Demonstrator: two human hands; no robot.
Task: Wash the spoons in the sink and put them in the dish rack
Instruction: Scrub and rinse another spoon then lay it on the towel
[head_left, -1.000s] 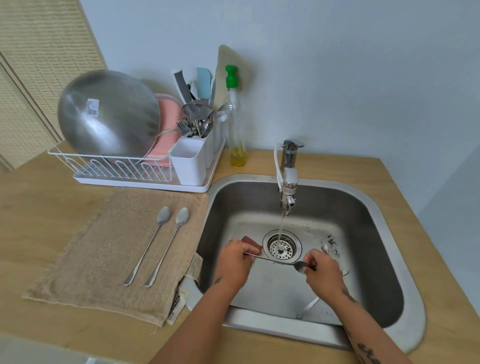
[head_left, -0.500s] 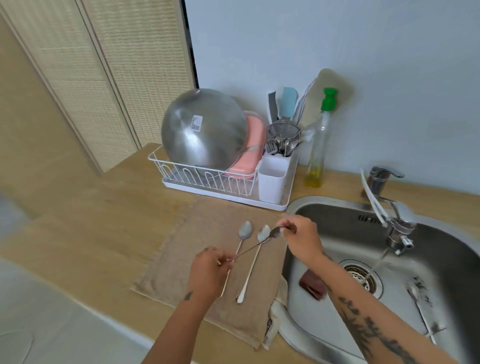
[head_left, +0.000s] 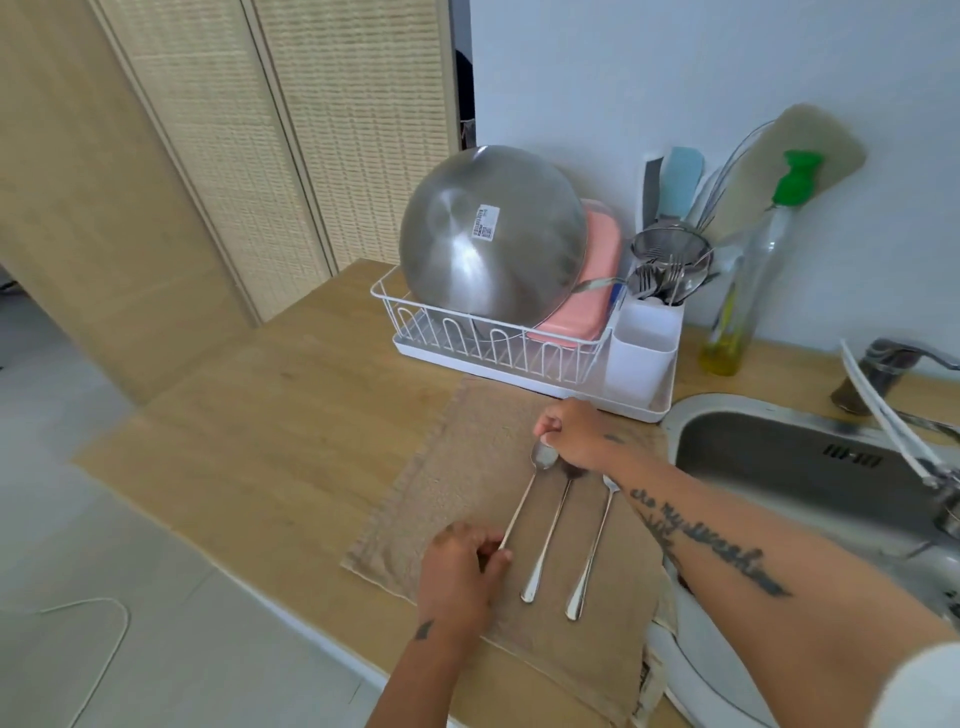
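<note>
At lower centre, left hand (head_left: 460, 569) and right hand (head_left: 579, 436) pinch a spoon (head_left: 521, 508); best laid flat beside the others (head_left: 551, 532).

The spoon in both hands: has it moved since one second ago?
Yes. The spoon went leftward, out of the sink to the towel beside it, left of two other spoons. The left hand pinches its handle, the right hand its bowl.

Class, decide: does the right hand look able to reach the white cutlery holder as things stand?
Probably yes: the right hand is close in front of the cutlery holder, with nothing between them.
</note>
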